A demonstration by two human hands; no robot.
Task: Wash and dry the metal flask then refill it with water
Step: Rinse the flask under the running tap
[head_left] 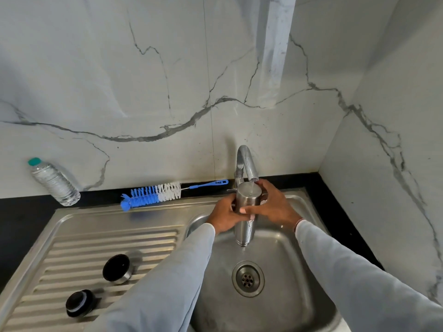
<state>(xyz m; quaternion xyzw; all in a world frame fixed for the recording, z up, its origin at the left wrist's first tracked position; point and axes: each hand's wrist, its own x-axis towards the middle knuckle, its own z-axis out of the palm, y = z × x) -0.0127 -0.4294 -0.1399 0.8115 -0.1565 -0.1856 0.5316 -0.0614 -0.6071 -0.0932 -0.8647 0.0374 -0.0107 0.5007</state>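
The metal flask (245, 226) hangs upside down over the sink basin (282, 257), its flat base right under the tap spout (248, 164). Water runs from the spout onto the base and trickles off the flask's lower end. My left hand (226, 215) grips the flask's body from the left. From the right, my right hand (273, 206) wraps around it, fingers reaching up near the base. On the ribbed draining board lie the flask's metal cup lid (117, 268) and its black stopper (80, 303).
A blue and white bottle brush (153, 194) lies on the black counter behind the sink. A plastic water bottle (54, 182) with a green cap leans on the marble wall at the far left. The drain (248, 277) sits below the flask.
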